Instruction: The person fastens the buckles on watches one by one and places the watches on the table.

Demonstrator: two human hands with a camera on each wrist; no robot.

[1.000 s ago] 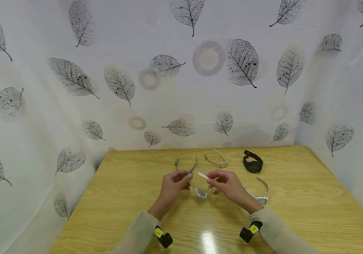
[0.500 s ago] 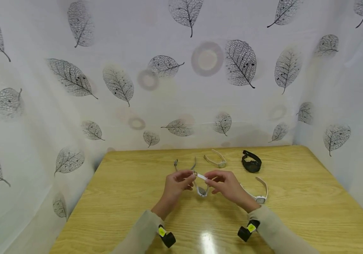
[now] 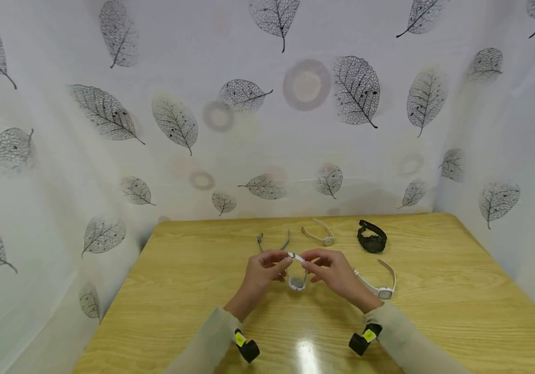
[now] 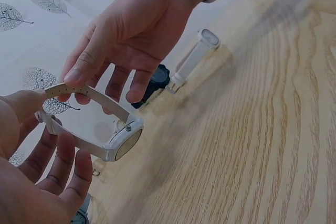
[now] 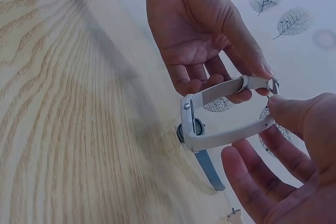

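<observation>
A white wristwatch (image 3: 297, 283) is held up over the table between both hands, its case hanging low and its strap bent into a loop. My left hand (image 3: 259, 274) pinches the buckle end of the strap with thumb and forefinger. With thumb and fingertips, my right hand (image 3: 335, 271) grips the other strap end (image 4: 65, 89), which has a row of small holes. In the right wrist view the buckle (image 5: 273, 85) and the holed end come together at the fingertips. Both hands' remaining fingers are spread loosely beneath the strap.
On the wooden table (image 3: 178, 291), a white watch (image 3: 384, 294) lies right of the right hand. Behind the hands are a grey-blue watch (image 3: 286, 242), a pale watch (image 3: 327, 241) and a black watch (image 3: 374, 243). A leaf-print curtain (image 3: 267, 150) encloses the back and sides.
The left hand has shifted slightly right, bringing the buckle to the white strap end in the right hand. The gap between the strap ends has closed. The watch case now hangs facing more forward.
</observation>
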